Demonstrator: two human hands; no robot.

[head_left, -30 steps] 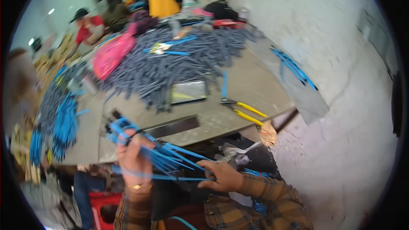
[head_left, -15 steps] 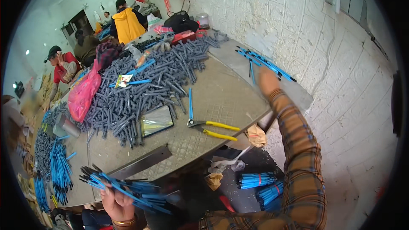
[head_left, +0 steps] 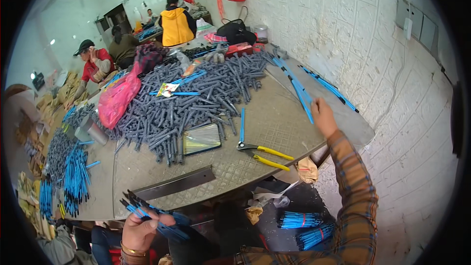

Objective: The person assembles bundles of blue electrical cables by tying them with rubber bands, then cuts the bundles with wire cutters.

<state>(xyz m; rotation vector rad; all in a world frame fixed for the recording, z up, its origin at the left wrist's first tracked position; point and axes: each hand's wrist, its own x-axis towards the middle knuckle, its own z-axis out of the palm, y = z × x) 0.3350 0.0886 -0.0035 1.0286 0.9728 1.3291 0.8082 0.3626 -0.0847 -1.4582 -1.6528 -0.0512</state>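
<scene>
My left hand [head_left: 139,233], low in the view, is closed around a loose bundle of thin blue rods with black tips [head_left: 177,229]. Over the right part of the table, my right hand [head_left: 324,117] has its fingers pinched by the near ends of a few long blue rods [head_left: 298,88], which slant away toward the wall. Another few blue rods [head_left: 331,88] lie beside them, along the wall side. Pliers with yellow handles [head_left: 270,154] rest open on the table between my hands, a single blue rod [head_left: 242,125] by their jaws.
A big heap of grey ribbed pieces [head_left: 191,103] covers the table's far half, with a pink bag [head_left: 119,100] on its left. A metal angle bar [head_left: 174,182] lies at the near edge. Banded blue bundles [head_left: 300,220] sit below. Other people [head_left: 177,27] are farther back.
My right hand has drawn back toward me, and the blue rods by its fingers now lie at a different slant. The left hand still holds its bundle. The whole view has shifted.
</scene>
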